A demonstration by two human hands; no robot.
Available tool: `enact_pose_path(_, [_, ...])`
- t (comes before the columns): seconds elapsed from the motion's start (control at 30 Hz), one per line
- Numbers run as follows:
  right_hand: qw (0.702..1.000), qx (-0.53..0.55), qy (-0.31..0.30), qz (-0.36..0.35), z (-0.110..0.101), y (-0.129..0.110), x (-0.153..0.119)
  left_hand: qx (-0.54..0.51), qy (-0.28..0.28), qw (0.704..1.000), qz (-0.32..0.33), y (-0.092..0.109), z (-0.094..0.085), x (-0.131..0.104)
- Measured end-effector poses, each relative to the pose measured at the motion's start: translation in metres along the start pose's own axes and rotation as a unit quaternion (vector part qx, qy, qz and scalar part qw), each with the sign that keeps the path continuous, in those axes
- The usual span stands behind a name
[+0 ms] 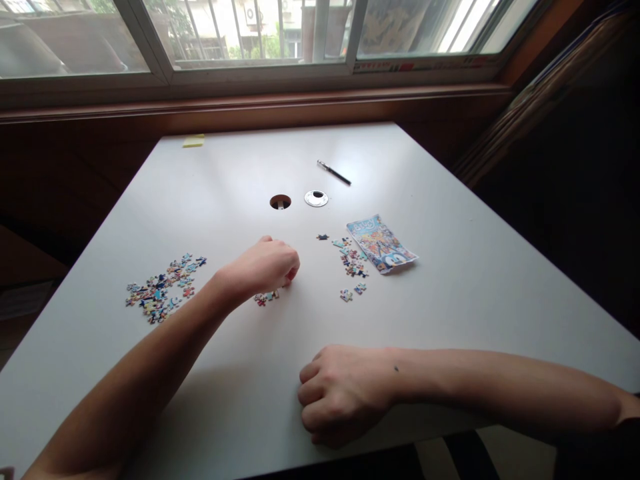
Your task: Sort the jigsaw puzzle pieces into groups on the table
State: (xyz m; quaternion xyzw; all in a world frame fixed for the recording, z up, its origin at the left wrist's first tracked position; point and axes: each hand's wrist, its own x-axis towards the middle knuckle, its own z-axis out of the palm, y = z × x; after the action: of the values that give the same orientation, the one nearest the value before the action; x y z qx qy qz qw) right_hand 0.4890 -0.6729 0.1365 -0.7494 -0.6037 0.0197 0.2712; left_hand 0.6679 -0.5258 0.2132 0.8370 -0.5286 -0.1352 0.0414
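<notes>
My left hand (267,265) reaches over the middle of the white table with its fingers bent and drawn together. Its fingertips point down, and whatever they may hold is hidden. Just below that hand lies a small group of jigsaw puzzle pieces (267,297), partly covered by it. My right hand (345,395) rests as a loose fist near the front edge, with nothing seen in it. Left of my left hand spreads a larger heap of jigsaw pieces (159,293). Another cluster of pieces (354,260) lies to the right, beside a colourful picture sheet (381,243).
On the white table (440,300) are a black pen (335,173), a round cable hole (280,201) and its silver cover (316,198). A yellow sticky note (193,141) is at the far left corner. Beyond the far edge stands a window (260,33).
</notes>
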Motion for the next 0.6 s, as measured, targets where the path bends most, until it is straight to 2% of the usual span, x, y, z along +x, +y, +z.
enact_pose_path(0.1, [1.000, -0.002, 0.010, -0.001, 0.000, 0.000, 0.000, 0.014, 0.007, 1.000, 0.017, 0.008, -0.005, -0.001])
enact_pose_path(0.2, [1.000, -0.004, 0.026, -0.006, 0.000, 0.000, 0.000, 0.015, 0.059, 0.996, 0.070, 0.024, -0.001, 0.002])
enact_pose_path(0.27, [0.999, -0.004, 0.030, -0.010, 0.000, 0.000, 0.000, 0.012, 0.092, 0.988, 0.125, 0.036, 0.009, 0.008])
enact_pose_path(0.4, [1.000, 0.002, 0.007, -0.003, -0.001, 0.000, -0.001, 0.010, 0.121, 0.965, 0.233, 0.056, 0.036, 0.018])
enact_pose_path(0.5, [1.000, 0.007, 0.001, 0.000, 0.000, 0.000, -0.001, 0.001, 0.129, 0.960, 0.250, 0.059, 0.048, 0.022])
enact_pose_path(0.6, [1.000, 0.004, 0.019, -0.003, 0.000, 0.000, -0.001, -0.010, 0.130, 0.962, 0.241, 0.056, 0.048, 0.022])
